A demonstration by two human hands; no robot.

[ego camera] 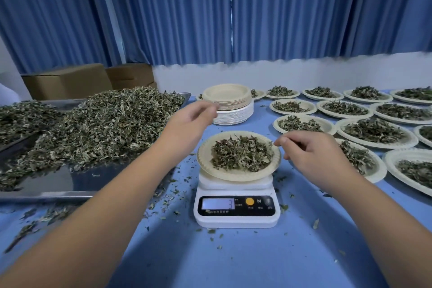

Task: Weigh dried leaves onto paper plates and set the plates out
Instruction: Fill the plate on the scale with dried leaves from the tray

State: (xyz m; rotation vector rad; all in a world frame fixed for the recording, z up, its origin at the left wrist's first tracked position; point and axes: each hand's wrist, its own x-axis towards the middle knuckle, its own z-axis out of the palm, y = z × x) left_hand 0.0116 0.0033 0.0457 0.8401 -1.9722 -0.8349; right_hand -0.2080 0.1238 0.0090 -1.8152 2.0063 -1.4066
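Paper plate of dried leaves sits on the scale. Right hand curls just right of the scale, can't tell if it's pinching the rim. Left hand, loose and empty, hovers behind the scale.

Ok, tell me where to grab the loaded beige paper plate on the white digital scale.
Take the beige paper plate by its bare rim, left and right edges, fingers beneath. The dried leaves sit heaped in the middle and the rim overhangs the white digital scale on both sides, so a level two-sided lift probably spills least.
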